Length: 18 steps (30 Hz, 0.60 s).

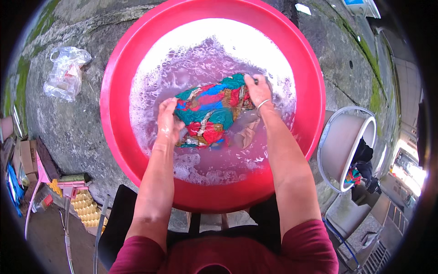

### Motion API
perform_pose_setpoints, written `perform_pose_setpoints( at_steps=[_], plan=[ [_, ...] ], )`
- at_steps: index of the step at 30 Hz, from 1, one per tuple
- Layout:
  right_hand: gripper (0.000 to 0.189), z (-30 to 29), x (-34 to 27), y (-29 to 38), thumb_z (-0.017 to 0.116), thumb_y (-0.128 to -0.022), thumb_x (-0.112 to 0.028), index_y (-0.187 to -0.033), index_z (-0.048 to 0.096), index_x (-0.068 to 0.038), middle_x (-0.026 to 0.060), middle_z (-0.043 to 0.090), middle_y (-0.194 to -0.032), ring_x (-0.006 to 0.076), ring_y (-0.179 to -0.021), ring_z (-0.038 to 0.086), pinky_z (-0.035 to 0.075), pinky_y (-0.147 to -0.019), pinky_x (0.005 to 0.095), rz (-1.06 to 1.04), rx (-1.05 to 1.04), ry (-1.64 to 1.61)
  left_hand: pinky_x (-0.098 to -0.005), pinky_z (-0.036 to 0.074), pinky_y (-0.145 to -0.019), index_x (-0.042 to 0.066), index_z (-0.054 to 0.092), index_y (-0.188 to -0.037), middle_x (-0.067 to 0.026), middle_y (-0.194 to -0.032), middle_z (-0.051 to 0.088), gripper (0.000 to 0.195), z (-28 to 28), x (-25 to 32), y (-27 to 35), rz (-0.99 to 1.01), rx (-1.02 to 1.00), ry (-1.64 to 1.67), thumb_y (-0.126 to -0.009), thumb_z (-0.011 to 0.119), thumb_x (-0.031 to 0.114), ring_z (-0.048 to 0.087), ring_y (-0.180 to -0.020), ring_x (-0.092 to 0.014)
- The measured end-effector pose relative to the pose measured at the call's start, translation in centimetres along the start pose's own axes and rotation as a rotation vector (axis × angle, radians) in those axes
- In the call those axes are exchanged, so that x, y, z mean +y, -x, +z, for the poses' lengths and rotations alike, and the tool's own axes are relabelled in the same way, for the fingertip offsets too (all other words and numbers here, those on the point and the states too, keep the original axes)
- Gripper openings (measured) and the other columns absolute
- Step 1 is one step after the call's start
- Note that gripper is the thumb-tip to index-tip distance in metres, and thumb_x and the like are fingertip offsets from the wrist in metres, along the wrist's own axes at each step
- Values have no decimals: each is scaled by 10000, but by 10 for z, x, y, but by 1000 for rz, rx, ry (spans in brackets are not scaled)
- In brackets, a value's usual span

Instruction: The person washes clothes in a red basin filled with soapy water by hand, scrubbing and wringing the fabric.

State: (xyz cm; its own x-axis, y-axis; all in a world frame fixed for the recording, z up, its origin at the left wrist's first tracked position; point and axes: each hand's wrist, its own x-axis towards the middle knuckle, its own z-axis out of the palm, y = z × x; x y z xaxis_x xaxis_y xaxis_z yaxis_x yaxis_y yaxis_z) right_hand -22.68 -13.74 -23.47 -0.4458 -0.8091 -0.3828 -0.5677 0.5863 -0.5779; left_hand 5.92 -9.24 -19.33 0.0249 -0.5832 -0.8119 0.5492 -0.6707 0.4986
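Note:
A large round red plastic basin [118,137] holds cloudy, purplish water with white suds [219,34]. Between my hands a wet, crumpled patterned cloth [214,116], in green, red, blue and brown, lies at the water's surface. My left hand [168,118] grips its left edge, fingertips on the fabric and thumb partly hidden. My right hand [258,89], with a bangle at the wrist, pinches the cloth's upper right end. A brownish piece of fabric [249,133] shows in the water just right of the patterned cloth. The cloth's lower parts are under water.
A pale bucket [338,147] with dark and patterned clothes stands right of the basin. A clear plastic bag [66,73] lies on the concrete at left. Lower left are a pink long-handled tool [41,171], yellow egg trays [85,209] and a cardboard box [28,159].

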Motion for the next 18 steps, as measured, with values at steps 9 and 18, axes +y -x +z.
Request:
perform_pose_setpoints(
  at_steps=[9,18],
  plan=[
    [232,48,-129,171,651,-785,-311,-822,623,-84,129,561,-907,324,-869,596,498,-751,431,-765,-356,6,-452,539,-789,100,616,-1013,-108,-908,634,538,17,21,22,-198,-375,367,-888,520,615,624,-823,-235],
    [285,45,-133,120,534,-823,-351,-813,677,-105,158,675,-831,330,-769,673,545,-657,432,-466,-307,334,-369,519,-883,72,549,-1209,-97,-1074,637,379,28,-40,22,-143,-41,430,-979,449,356,627,-967,-235]
  ],
)
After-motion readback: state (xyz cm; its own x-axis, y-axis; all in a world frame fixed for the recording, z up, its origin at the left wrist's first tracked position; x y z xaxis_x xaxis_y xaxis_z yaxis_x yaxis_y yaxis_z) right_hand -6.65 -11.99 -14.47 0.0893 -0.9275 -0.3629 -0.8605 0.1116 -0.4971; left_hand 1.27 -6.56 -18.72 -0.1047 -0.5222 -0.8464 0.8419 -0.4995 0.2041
